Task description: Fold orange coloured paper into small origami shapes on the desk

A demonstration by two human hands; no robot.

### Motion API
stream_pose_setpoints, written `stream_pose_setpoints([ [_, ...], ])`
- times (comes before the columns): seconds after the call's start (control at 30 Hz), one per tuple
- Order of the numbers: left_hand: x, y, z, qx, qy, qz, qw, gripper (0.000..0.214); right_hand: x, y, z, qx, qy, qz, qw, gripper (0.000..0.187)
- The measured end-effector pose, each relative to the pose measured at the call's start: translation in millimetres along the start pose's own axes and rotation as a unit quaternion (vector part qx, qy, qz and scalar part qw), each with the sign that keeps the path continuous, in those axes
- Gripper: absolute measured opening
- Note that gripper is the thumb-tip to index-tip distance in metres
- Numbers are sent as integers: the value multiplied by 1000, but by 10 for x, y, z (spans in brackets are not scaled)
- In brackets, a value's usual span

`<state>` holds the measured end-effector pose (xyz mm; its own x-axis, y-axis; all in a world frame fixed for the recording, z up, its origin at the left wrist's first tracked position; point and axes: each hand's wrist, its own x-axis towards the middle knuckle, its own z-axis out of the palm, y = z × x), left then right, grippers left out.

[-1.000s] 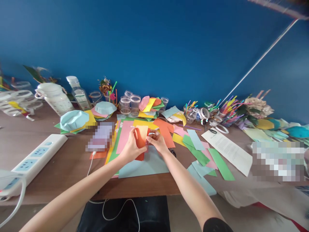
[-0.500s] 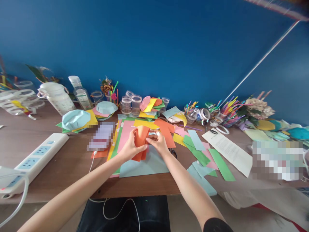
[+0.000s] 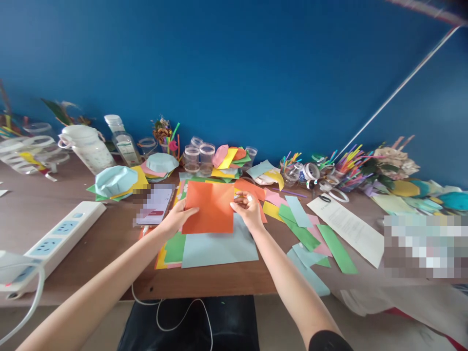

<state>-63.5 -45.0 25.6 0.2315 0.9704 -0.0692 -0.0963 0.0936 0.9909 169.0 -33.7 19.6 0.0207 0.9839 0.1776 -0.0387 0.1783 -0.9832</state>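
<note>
Between my two hands an orange sheet of paper (image 3: 208, 208) is held up, spread nearly flat with a faint crease down it. My left hand (image 3: 180, 214) grips its left edge, thumb on the front and fingers behind. At the right edge my right hand (image 3: 247, 207) pinches it between thumb and fingers, a pale ring or wrap on one finger. Below lies a light blue sheet (image 3: 219, 251) on a stack of coloured paper (image 3: 174, 251) in green, yellow and pink. Another orange piece (image 3: 252, 187) is partly hidden behind the right hand.
Left of the paper lie a phone (image 3: 155, 204) on a cable and a white power strip (image 3: 60, 239). Green strips (image 3: 336, 248) and other scraps are scattered to the right, beside a printed white sheet (image 3: 347, 229). Clear cups (image 3: 206, 158) and folded paper shapes (image 3: 116, 181) stand behind.
The folded orange paper has been opened out into a flat, roughly square sheet. My left hand has moved left and slightly down, my right hand slightly right, so they are farther apart.
</note>
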Motion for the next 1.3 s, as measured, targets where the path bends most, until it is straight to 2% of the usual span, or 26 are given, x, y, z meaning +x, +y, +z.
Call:
stream_pose_setpoints([
  [0.23,-11,12,-13,-37,-30,4,999,49,8,50,11,48,-60,35,996,47],
  [0.47,-18,17,-62,-61,-45,-22,997,44,16,15,-26,9,-44,-8,999,36],
  [0.53,-26,45,-97,-42,-83,-26,995,34,21,7,-55,13,-49,-18,999,33],
  [0.6,-39,100,-142,-6,-151,-23,988,22,30,6,-90,30,-55,-21,998,32],
  [0.7,-58,217,-216,37,-278,-16,960,16,41,16,-133,60,-72,-24,995,32],
  [0.77,-59,292,-252,50,-331,-25,942,18,43,22,-140,82,-101,-29,991,32],
  [0.8,-54,323,-258,61,-330,-30,941,20,40,23,-136,92,-117,-31,988,31],
  [0.87,-36,368,-236,93,-291,-37,952,24,31,16,-116,100,-146,-35,984,30],
  [0.97,4,396,-107,142,-247,-59,957,39,6,-14,-78,86,-166,-46,981,29],
  [1.03,35,391,21,206,-249,-62,944,49,-11,-37,-58,69,-172,-51,981,30],
  [1.13,75,362,195,317,-237,-22,918,59,-27,-57,-36,54,-175,-56,981,29],
  [1.2,91,344,262,339,-218,-1,915,58,-25,-55,-26,48,-166,-67,983,25],
  [1.3,94,329,287,279,-246,-27,928,48,-4,-38,-22,43,-110,-85,989,21],
])
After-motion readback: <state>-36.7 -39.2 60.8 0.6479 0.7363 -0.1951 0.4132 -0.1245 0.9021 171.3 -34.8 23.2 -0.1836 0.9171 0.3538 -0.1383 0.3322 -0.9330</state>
